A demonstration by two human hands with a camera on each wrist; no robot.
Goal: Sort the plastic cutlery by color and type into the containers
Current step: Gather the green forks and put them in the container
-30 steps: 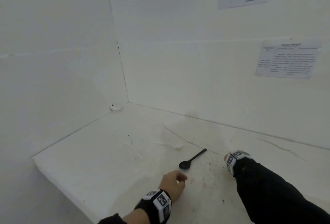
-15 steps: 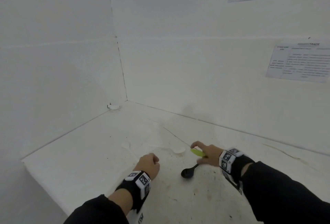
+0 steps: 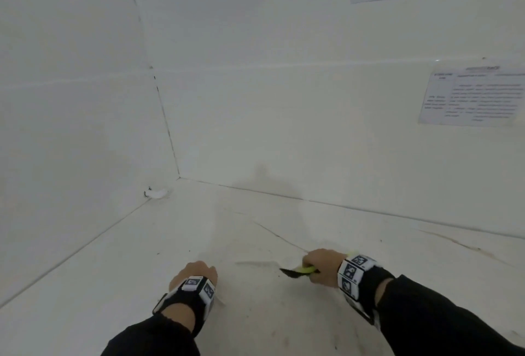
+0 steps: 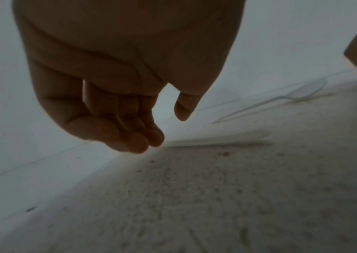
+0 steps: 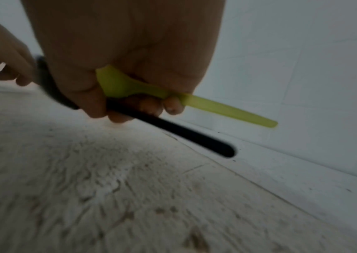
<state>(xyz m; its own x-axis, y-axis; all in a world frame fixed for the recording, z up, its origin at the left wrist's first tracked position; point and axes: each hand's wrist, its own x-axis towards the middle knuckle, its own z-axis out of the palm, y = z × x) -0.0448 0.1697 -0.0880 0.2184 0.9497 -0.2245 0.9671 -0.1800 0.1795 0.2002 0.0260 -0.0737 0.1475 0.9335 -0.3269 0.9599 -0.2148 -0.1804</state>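
Black spoon (image 5: 173, 127), lying on the bench (image 3: 255, 321) half a second ago, now sits in the right hand (image 3: 321, 266), fingers clenched round it and a green spoon (image 5: 194, 101). Left hand (image 3: 193, 272) hangs slack, empty, above a clear spoon (image 4: 281, 99). No containers visible.

A white desk (image 3: 119, 284) — scuffed, speckled with dark spots and crossed by thin cracks — is enclosed by white walls (image 3: 284, 100). Two printed paper sheets (image 3: 471, 96) are fixed to the right-hand wall; their text is too blurred to be read.
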